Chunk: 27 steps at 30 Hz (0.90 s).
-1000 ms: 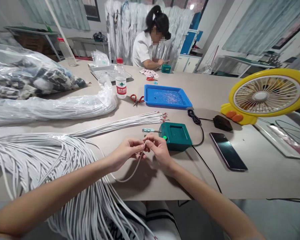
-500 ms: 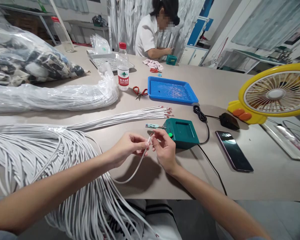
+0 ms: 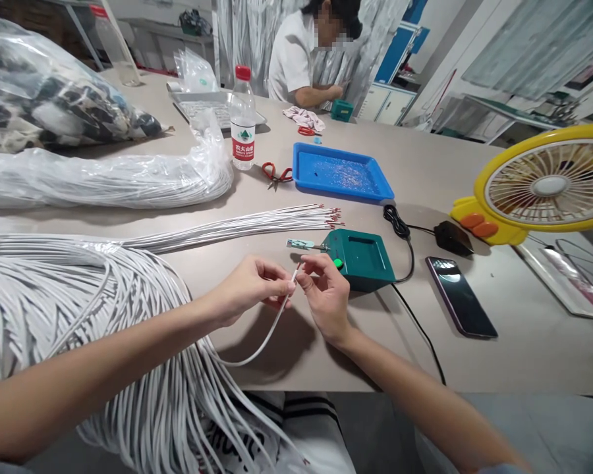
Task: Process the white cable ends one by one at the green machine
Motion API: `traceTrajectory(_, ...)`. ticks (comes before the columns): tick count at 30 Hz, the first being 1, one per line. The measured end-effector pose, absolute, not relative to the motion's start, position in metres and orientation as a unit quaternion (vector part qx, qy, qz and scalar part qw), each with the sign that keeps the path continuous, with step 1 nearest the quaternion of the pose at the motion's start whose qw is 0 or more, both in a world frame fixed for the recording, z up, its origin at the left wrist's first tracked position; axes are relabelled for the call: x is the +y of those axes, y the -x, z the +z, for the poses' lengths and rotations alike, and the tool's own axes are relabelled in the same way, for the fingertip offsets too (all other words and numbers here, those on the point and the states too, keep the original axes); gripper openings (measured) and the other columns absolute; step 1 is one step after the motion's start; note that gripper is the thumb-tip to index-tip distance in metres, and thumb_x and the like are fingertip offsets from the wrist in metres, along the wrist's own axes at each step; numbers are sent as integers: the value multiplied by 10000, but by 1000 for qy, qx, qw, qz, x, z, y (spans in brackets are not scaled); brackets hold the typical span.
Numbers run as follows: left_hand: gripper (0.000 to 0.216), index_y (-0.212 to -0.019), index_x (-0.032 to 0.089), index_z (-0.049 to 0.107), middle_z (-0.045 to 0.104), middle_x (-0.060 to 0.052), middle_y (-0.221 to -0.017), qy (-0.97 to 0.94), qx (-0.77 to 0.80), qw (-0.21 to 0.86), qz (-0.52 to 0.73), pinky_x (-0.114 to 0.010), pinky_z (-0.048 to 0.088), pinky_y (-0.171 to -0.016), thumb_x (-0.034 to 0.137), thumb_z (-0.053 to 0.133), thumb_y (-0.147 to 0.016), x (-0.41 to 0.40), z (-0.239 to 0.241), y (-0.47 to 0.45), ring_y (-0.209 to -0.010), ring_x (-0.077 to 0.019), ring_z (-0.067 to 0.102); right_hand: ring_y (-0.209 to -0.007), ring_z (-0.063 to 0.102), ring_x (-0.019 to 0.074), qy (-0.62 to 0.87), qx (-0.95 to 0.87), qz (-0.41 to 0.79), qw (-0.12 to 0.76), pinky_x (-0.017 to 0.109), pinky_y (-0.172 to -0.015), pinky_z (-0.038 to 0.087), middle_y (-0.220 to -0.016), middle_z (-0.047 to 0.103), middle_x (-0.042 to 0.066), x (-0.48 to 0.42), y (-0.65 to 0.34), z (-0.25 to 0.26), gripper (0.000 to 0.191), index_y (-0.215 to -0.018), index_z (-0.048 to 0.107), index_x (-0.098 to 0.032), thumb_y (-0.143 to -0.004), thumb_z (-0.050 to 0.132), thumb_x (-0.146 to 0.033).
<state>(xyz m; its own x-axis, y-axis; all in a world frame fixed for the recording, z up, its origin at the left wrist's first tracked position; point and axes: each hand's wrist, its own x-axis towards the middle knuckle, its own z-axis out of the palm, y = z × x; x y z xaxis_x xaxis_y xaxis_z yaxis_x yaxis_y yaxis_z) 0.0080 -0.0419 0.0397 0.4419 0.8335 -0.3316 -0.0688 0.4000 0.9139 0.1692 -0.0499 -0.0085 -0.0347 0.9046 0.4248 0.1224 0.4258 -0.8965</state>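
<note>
Between thumb and fingers, my left hand (image 3: 261,284) pinches a white cable (image 3: 277,321) close to its end. My right hand (image 3: 326,293) is curled with its fingertips at the cable's tip, where short reddish wire ends stick out; the fingers seem closed on them. From my left hand the cable sags in a curve toward a large pile of white cables (image 3: 143,329) at the left. Just beyond my right hand stands a green box (image 3: 363,260) with a green button and a small metal tool head on its left side. Several cables with reddish ends (image 3: 257,222) lie behind my hands.
A blue tray (image 3: 340,172) with small scraps, red-handled cutters (image 3: 277,175) and a water bottle (image 3: 243,125) stand farther back. Rightward are a phone (image 3: 460,296), a black adapter (image 3: 453,238) and a yellow fan (image 3: 534,191). Bagged cables (image 3: 103,181) lie left. A person (image 3: 299,59) works across the table.
My hands keep nearly the same hold, with the right fingers shifted slightly at the cable's tip. The view has tilted a little, so the far objects sit slightly higher.
</note>
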Motion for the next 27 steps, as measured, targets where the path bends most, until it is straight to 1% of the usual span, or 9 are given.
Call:
traceTrajectory(4,257,-637,83,687,605,-29,-548,-450,434,716,310,-242,483,-530,287,817,-552,-40,40,-8,-530,-124,588,-800,555,136,412,-630,351,557,264,-651,487,-915,551,20,-49,-169,-8,191,-1031,631,-260,-840,636,-268)
traceTrajectory(9,215,-663,93,700,610,-23,-590,-449,432,719,308,-245,491,-544,270,795,-585,-39,38,-6,-540,-118,590,-818,565,146,420,-630,360,545,268,-645,481,-920,552,28,-50,-169,-8,204,-1047,634,-268,-844,627,-287)
traceTrajectory(23,218,-670,88,701,623,-37,-575,-469,438,704,305,-248,485,-556,293,768,-635,-39,40,-7,-554,-126,591,-758,566,139,414,-641,330,556,262,-609,464,-869,564,23,-50,-169,-8,145,-979,647,-257,-837,635,-234)
traceTrajectory(27,219,-682,87,704,628,-42,-575,-475,435,701,306,-246,479,-554,295,761,-647,-40,41,-7,-551,-125,585,-775,568,148,414,-635,333,560,266,-610,470,-869,569,31,-51,-168,-7,72,-903,640,-238,-832,635,-240)
